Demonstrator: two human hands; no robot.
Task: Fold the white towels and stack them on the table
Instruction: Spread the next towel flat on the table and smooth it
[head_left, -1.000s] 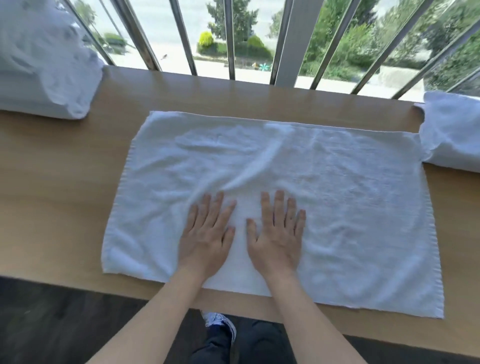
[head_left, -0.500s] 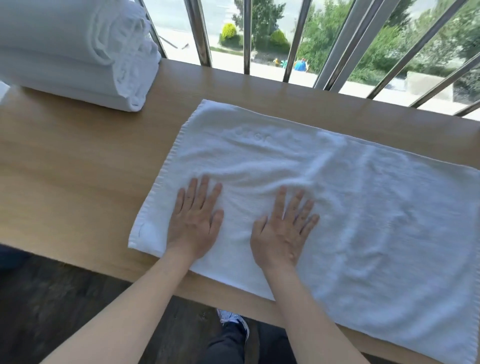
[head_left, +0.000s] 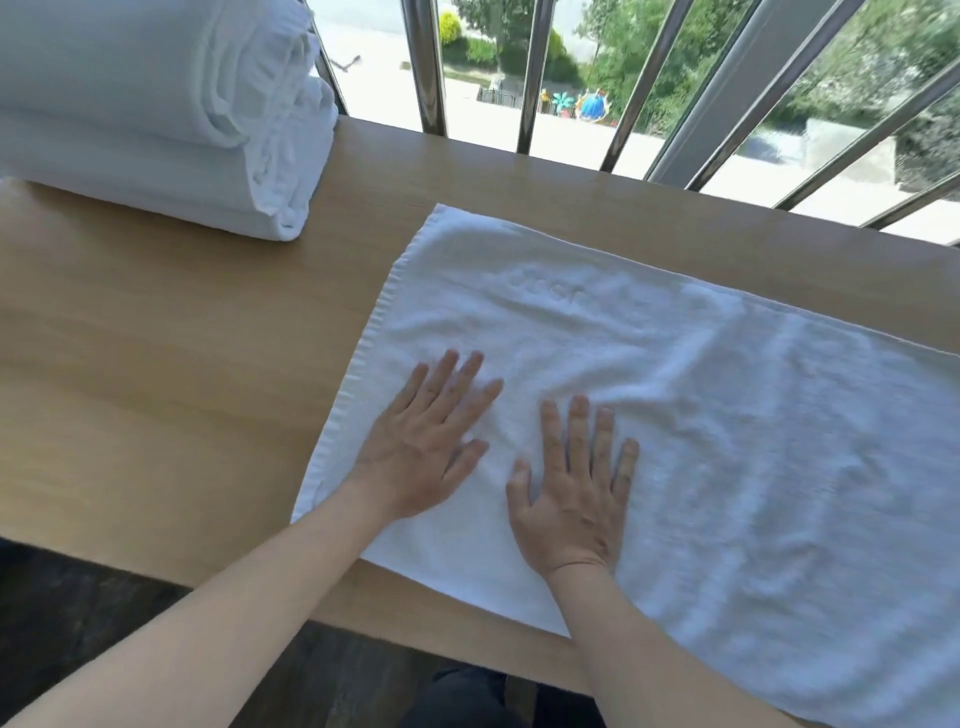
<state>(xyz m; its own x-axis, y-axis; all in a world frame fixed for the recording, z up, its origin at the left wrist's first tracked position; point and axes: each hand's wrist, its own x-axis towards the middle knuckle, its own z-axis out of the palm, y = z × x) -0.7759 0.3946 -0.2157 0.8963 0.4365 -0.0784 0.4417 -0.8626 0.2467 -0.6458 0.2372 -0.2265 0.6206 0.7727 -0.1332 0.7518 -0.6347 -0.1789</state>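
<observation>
White terry towel (head_left: 727, 415) lies spread flat on wood table (head_left: 156, 389), filling centre + right of frame. Its right end runs out of frame, and its near edge sits close to the table's front edge at bottom centre. Folded towel stack (head_left: 156, 119) is upper left, well apart from the flat one.

Risks, my read:
- Wrinkles across mid cloth, just above the fingertips, don't look pressed out. If the fold starts w/ those in, they get trapped, so the fold goes lumpy and edges won't line up.
- Both hands crowd the left end. A sideways push w/ nothing pinning the right part could drag the whole cloth over the smooth top instead of flattening it.
- A pull toward the body could slide the near edge off the table lip.

Pose:
- Left hand (head_left: 421, 447) is palm down, fingers straight + slightly fanned, angled toward upper right, resting on the towel near its left hem.
- Right hand (head_left: 576, 493) is palm down just beside it, fingers straight, pointing up-frame, thumb out to the left.
- Neither grasps anything: flat contact only, no pinch or curl.
- Forearms enter from bottom left + bottom centre.
</observation>
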